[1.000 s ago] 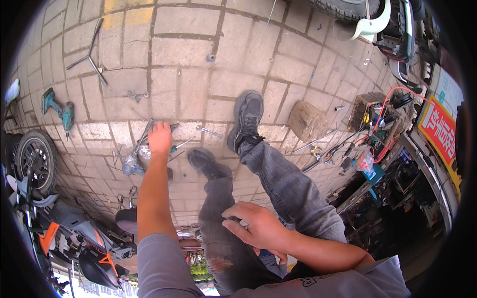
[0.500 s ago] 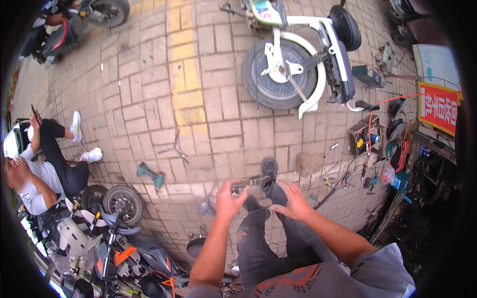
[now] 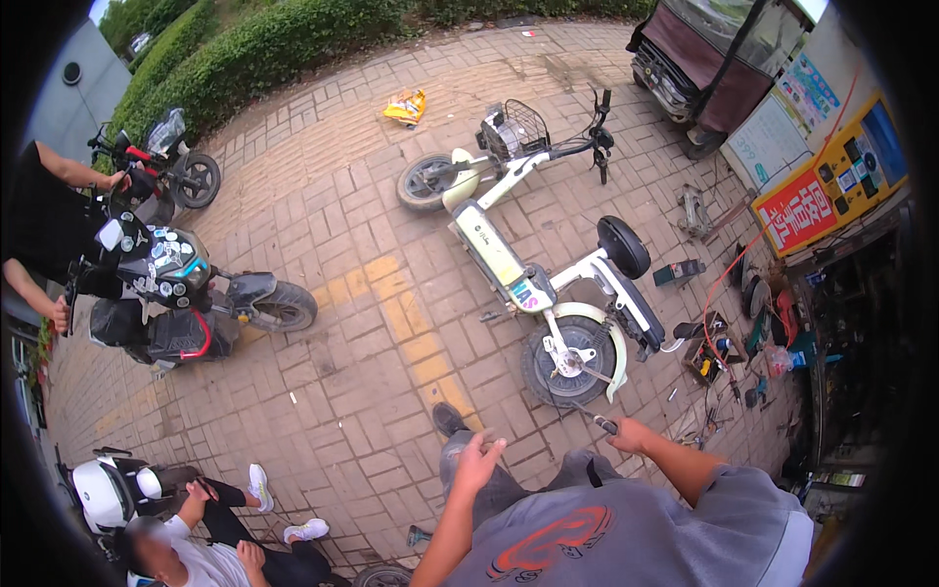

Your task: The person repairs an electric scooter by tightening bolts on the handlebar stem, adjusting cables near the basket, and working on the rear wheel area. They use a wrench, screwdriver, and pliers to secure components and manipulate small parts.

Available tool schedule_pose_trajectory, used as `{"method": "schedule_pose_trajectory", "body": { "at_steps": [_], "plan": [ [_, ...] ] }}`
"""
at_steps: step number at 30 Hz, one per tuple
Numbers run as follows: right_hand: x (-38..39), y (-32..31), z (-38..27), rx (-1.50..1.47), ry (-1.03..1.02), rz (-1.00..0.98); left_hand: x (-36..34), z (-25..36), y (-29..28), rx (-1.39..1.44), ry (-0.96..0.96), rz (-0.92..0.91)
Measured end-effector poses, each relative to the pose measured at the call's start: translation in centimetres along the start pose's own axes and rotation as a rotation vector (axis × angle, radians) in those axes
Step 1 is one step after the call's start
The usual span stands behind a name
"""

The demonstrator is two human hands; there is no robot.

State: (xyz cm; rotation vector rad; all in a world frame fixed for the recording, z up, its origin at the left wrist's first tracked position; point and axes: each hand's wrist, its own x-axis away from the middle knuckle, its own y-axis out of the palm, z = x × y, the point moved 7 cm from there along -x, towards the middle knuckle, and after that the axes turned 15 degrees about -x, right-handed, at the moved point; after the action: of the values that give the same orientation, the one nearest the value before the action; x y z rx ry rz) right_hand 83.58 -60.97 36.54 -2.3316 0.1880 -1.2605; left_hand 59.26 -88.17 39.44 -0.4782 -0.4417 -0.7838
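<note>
Cream-white electric scooter (image 3: 494,251) with a padded black seat (image 3: 623,247): now mid-view on the brick paving (image 3: 367,440). A second ago I had only part of its rear end at the top edge. View has tilted up since; the green hedge (image 3: 284,44) shows as well.

Right hand (image 3: 636,436): closed round a slim metal tool with a dark handle (image 3: 606,427), shaft angled toward the scooter's black-tyred rear wheel (image 3: 540,379). Touching the tyre or just short of it, I cannot tell. Half a second ago this hand was spread.

Left hand (image 3: 477,462): fingers loosely parted; I make out nothing in it, where earlier it had something metallic.

My reading: tool and wheel now share one reach, and the left hand is free.
</note>
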Motion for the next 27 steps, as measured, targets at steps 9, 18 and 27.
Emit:
{"method": "schedule_pose_trajectory", "body": {
  "at_steps": [9, 18, 27],
  "plan": [
    [8.1, 3.7, 5.3, -0.501, 0.799, 0.124, -17.5, 11.0, -27.6, -0.504, -0.048, 0.235],
    [-5.5, 9.3, -11.9, -0.722, 0.783, -0.064, -36.7, 36.8, -23.6, -0.778, 0.376, 0.035],
    [-11.1, 2.0, -22.9, -1.557, 0.755, 0.566, -55.7, 40.8, -26.4, -1.045, 0.145, -0.182]
  ]
}}
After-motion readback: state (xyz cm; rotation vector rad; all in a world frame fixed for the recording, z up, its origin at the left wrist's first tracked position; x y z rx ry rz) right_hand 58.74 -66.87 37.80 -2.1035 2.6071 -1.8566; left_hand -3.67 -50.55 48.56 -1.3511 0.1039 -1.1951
